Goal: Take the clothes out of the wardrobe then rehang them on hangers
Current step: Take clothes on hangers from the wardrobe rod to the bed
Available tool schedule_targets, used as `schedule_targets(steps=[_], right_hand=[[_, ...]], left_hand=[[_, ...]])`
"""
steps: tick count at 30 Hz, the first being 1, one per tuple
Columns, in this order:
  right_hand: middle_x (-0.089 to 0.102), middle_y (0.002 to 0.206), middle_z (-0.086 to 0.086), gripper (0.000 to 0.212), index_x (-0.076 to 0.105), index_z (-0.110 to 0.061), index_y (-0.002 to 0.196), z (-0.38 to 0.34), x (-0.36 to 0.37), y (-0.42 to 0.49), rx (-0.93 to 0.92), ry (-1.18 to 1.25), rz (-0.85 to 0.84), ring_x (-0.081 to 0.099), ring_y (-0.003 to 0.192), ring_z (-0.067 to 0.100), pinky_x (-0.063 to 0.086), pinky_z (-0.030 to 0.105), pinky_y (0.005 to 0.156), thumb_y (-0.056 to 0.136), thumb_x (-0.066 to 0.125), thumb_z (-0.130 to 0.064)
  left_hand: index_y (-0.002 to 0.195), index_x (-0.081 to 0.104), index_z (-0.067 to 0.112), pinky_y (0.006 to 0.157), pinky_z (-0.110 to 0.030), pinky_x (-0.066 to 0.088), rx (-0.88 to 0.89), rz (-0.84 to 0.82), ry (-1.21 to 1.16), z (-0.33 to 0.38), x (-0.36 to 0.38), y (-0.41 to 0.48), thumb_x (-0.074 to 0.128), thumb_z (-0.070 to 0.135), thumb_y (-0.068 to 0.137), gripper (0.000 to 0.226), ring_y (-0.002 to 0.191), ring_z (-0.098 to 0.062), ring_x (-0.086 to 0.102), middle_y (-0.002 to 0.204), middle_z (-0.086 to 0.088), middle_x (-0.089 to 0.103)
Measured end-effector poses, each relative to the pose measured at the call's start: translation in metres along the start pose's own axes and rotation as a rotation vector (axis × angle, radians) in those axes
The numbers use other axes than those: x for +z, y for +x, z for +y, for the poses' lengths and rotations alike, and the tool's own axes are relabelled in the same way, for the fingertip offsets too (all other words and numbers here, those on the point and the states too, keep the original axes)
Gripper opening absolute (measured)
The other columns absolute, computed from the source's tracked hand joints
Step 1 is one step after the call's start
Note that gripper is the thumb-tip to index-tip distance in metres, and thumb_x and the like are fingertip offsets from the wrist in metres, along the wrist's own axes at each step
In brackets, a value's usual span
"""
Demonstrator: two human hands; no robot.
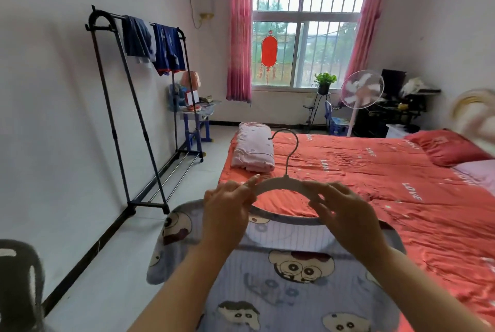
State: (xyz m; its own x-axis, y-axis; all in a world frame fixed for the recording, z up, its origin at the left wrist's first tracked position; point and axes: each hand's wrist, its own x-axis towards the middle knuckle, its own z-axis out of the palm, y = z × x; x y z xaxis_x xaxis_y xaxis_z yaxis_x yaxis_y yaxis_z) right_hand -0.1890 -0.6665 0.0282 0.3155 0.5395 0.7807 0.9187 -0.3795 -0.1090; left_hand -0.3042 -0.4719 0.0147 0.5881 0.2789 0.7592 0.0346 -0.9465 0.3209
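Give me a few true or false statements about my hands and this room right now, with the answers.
1. The left hand and the right hand both hold the white hanger. True.
2. The clothes rack by the wall carries nothing. False: two dark blue garments hang over its top rail.
3. The shirt at the hanger is plain red. False: it is pale blue with cartoon faces.
4. A folded pink blanket lies on the bed. True.
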Motion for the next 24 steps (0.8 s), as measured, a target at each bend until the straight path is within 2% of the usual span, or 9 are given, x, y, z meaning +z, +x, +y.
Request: schedule_targets(steps=[3,7,11,14,17,20,23,24], right_hand=[[0.070,0.081,0.000,0.059,0.051,-0.032,0.117,0.018,0.039,0.017,0.004,0.039,0.003,0.061,0.052,0.009,0.050,0.018,0.048,0.068,0.079,-0.013],[0.068,0.080,0.001,0.068,0.049,-0.029,0.125,0.057,0.102,0.044,0.024,0.079,-0.023,0.060,0.052,0.011,0.053,0.024,0.044,0.067,0.081,-0.012],[0.068,0.081,-0.003,0.068,0.056,-0.029,0.123,0.105,0.170,0.069,0.095,0.125,-0.104,0.058,0.052,0.007,0.047,0.016,0.046,0.064,0.084,-0.012],[0.069,0.079,-0.002,0.063,0.060,-0.029,0.117,0.141,0.221,0.085,0.128,0.194,-0.146,0.057,0.054,0.006,0.042,0.011,0.049,0.063,0.085,-0.010],[0.067,0.078,-0.003,0.069,0.052,-0.034,0.121,0.174,0.271,0.095,0.145,0.259,-0.211,0.056,0.053,0.003,0.040,0.006,0.049,0.065,0.083,-0.009],[0.064,0.075,-0.004,0.076,0.054,-0.032,0.120,0.197,0.320,0.098,0.142,0.291,-0.252,0.055,0.052,0.004,0.041,0.008,0.049,0.059,0.086,-0.002],[0.062,0.072,-0.004,0.076,0.054,-0.031,0.119,0.216,0.368,0.097,0.172,0.270,-0.261,0.052,0.050,0.004,0.035,0.006,0.049,0.058,0.086,-0.001],[0.062,0.073,-0.003,0.079,0.050,-0.032,0.123,0.223,0.384,0.096,0.209,0.242,-0.304,0.054,0.051,0.007,0.038,0.008,0.050,0.059,0.085,-0.002]], left_hand=[[0.116,0.065,0.015,0.063,-0.034,0.043,-0.043,-0.027,0.004,-0.028,0.026,0.016,0.078,0.004,0.070,0.049,0.064,-0.016,0.060,0.072,0.002,0.066],[0.117,0.065,0.015,0.065,-0.032,0.038,-0.084,-0.055,0.051,-0.072,0.071,0.047,0.076,0.009,0.073,0.046,0.066,-0.018,0.060,0.073,0.001,0.066],[0.117,0.065,0.017,0.064,-0.032,0.038,-0.132,-0.121,0.054,-0.118,0.129,0.081,0.075,0.012,0.075,0.043,0.066,-0.019,0.061,0.074,0.001,0.066],[0.117,0.065,0.018,0.068,-0.030,0.032,-0.171,-0.174,0.071,-0.151,0.176,0.101,0.073,0.014,0.077,0.040,0.070,-0.020,0.062,0.077,0.001,0.067],[0.121,0.062,0.023,0.075,-0.030,0.031,-0.244,-0.283,0.095,-0.181,0.217,0.116,0.059,0.019,0.089,0.032,0.085,-0.021,0.061,0.087,0.001,0.067],[0.131,0.052,0.028,0.088,-0.028,0.029,-0.305,-0.380,0.144,-0.210,0.251,0.125,0.044,0.025,0.097,0.035,0.101,-0.016,0.053,0.104,0.005,0.061],[0.140,0.039,0.028,0.096,-0.025,0.027,-0.401,-0.421,0.137,-0.234,0.279,0.129,0.044,0.025,0.096,0.045,0.115,-0.012,0.044,0.119,0.007,0.052],[0.142,0.035,0.028,0.099,-0.025,0.027,-0.424,-0.437,0.133,-0.240,0.288,0.129,0.045,0.025,0.096,0.048,0.119,-0.012,0.041,0.124,0.006,0.049]])
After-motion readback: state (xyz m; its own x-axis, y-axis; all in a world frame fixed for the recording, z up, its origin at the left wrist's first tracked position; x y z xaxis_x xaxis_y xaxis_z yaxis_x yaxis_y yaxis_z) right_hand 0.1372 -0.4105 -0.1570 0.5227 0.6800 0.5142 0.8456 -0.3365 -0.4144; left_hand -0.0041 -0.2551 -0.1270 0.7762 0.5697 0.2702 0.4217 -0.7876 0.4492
